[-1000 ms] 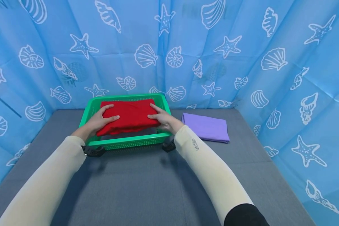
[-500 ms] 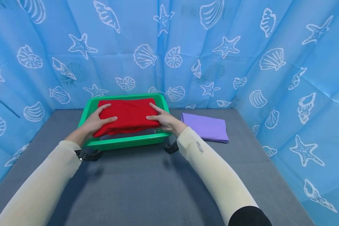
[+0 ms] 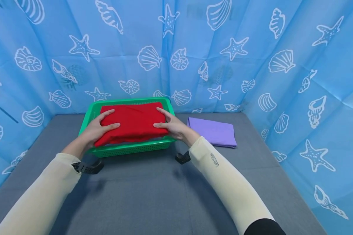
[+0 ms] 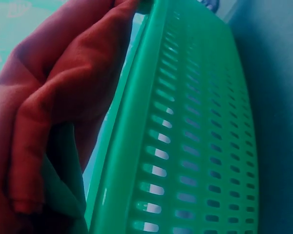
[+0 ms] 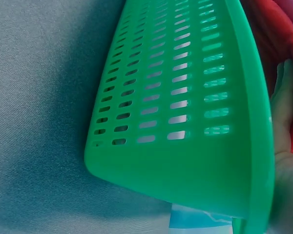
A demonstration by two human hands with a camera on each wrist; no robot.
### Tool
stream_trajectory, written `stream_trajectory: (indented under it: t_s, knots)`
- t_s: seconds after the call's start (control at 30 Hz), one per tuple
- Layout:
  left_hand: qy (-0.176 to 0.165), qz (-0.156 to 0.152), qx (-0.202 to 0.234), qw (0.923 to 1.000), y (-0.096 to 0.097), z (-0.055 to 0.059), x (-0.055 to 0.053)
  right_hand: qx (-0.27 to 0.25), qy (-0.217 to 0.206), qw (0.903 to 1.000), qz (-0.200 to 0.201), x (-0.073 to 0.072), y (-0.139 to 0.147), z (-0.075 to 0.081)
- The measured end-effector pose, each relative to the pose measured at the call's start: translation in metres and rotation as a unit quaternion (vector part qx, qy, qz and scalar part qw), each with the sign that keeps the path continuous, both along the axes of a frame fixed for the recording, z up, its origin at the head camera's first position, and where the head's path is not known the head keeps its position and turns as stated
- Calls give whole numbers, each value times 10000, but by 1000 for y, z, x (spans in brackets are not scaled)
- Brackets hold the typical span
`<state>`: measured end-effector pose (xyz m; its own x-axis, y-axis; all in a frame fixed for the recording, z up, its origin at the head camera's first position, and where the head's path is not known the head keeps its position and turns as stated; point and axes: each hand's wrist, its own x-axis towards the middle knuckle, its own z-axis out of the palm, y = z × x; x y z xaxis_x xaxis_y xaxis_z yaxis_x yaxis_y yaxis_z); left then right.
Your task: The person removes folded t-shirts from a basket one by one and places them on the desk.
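Note:
A folded red cloth [image 3: 133, 123] is held by its two ends over the green plastic basket [image 3: 129, 149] in the head view. My left hand [image 3: 96, 130] grips its left end, thumb on top and the lower fingers hidden beneath. At the right end, my right hand [image 3: 176, 126] holds it the same way. The left wrist view shows folded layers of the red cloth [image 4: 63, 73] beside the basket's rim [image 4: 122, 165]. In the right wrist view, part of my right hand [image 5: 285, 109] shows behind the basket's slotted wall [image 5: 180, 165].
A folded purple cloth [image 3: 213, 132] lies on the grey table [image 3: 147, 192], right of the basket. Behind and along the sides hangs a blue curtain [image 3: 120, 62] with white shells and starfish. The basket stands close to the back curtain.
Both hands have drawn the red cloth slightly toward me, and it now covers part of the basket's front rim. The wrists have moved a little apart. The purple cloth stays put.

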<state>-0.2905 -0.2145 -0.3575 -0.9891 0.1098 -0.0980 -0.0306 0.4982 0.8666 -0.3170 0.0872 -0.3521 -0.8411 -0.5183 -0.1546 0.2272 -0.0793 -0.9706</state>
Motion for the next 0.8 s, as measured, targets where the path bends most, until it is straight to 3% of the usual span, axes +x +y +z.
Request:
stream_trajectory:
  t_s: [0.6, 0.8]
  knots:
    - [-21, -104, 598, 9982, 8, -1, 13, 79, 397, 9991, -92, 20, 17, 1]
    - [-5, -213, 700, 9973, 17, -1, 16, -119, 180, 9996, -201, 25, 28, 0]
